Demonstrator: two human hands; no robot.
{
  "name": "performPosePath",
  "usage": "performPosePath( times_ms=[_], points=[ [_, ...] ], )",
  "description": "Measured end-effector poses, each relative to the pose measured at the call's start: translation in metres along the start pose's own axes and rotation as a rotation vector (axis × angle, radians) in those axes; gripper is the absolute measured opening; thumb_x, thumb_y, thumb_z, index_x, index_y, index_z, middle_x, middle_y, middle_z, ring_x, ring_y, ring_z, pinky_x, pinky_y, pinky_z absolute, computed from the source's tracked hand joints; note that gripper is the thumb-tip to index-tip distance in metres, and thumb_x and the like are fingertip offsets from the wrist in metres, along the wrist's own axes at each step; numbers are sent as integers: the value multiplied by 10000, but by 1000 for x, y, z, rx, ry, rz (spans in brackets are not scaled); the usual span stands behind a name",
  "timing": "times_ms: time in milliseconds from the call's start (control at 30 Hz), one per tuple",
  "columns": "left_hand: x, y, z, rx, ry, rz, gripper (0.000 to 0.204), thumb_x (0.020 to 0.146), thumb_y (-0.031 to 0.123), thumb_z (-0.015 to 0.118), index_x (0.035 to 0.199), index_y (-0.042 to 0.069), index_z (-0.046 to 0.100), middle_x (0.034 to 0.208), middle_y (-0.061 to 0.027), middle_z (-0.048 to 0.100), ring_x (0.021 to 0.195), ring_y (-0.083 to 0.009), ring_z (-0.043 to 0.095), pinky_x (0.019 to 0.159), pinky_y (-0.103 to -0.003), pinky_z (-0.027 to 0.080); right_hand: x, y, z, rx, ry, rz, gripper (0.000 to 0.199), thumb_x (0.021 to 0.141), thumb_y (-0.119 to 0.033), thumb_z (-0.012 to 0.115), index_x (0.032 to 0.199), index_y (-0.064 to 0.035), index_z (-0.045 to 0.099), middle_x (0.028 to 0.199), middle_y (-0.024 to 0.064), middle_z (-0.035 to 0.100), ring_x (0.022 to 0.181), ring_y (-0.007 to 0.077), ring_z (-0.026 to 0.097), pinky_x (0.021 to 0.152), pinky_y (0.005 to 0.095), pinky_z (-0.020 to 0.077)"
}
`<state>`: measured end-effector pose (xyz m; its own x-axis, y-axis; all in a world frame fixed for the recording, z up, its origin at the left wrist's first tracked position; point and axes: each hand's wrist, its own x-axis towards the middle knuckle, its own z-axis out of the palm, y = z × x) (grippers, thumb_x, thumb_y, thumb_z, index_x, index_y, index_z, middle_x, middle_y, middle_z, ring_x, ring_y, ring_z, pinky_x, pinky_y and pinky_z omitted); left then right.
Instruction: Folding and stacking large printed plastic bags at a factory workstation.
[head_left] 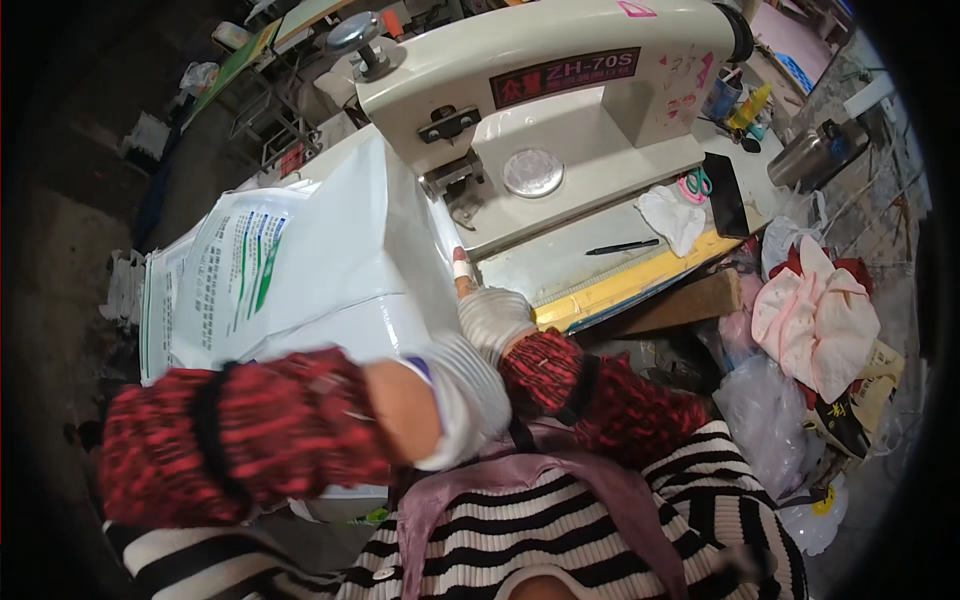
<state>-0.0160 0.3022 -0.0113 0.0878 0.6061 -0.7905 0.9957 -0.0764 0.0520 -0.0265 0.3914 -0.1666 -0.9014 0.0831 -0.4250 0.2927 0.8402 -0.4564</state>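
White bag [335, 240] lying ahead and leftward of both hands, right hand [493, 312] by its right edge, left hand [465, 395] nearer the body; can't tell whether either grips

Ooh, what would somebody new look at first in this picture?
Probably the big cream machine across the top. Next, the bright red-and-black sleeves on both forearms, lower left and middle. Then the big white printed bags left of the machine.

My forearms [290, 425] angle inward, gloved left hand [468, 390] nearer me, gloved right hand [494, 314] pointing a finger [462, 286] forward.
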Motion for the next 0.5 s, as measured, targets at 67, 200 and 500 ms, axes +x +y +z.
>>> performPosePath(
  times_ms=[67,200,500],
  points=[
    [-39,-30,-32,-63,-139,-74,271,765,250,611,926,59,715,876,-153,670,904,-280,655,824,-333,506,17,1,-4,28,65,-36,773,865,-92,438,1502,-5,8,954,229,676,858,337,677,777,502,510],
    [-7,-63,12,-338,163,19,246,694,243,645,842,54,698,780,-170,665,724,-342,656,649,-413,525,42,-6,-41,-58,18,80,721,912,-134,408,1507,-35,13,1030,222,665,893,350,672,776,513,524],
    [-22,-40,-15,-247,60,-75,309,705,217,640,948,36,700,838,-179,671,776,-333,659,680,-400,542,13,-9,-24,-52,-53,83,795,889,-115,438,1510,-63,-56,1002,241,669,860,345,679,722,490,537]
  ],
)
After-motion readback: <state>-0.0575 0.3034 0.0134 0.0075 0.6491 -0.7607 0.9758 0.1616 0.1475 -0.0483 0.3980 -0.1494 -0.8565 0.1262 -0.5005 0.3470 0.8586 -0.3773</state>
